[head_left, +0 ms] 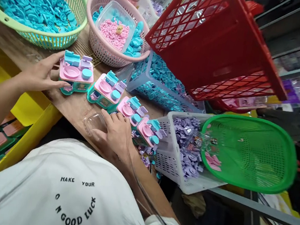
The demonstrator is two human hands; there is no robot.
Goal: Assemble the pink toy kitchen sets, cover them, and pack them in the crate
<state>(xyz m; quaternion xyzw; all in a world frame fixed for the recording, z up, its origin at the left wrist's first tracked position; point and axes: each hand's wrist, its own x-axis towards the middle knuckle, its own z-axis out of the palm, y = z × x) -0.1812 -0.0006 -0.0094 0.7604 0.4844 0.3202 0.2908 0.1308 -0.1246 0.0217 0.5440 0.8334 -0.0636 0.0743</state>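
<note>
Gripped in the left hand (41,74), the leftmost toy kitchen (71,72) of 4 was apparently being positioned, seemingly requiring steady release next; right hand (119,132) grip indeterminable.

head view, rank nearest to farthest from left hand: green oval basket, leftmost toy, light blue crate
1. Leftmost toy, touched by the left hand.
2. Light blue crate, to its right.
3. Green oval basket, farthest right.
</note>
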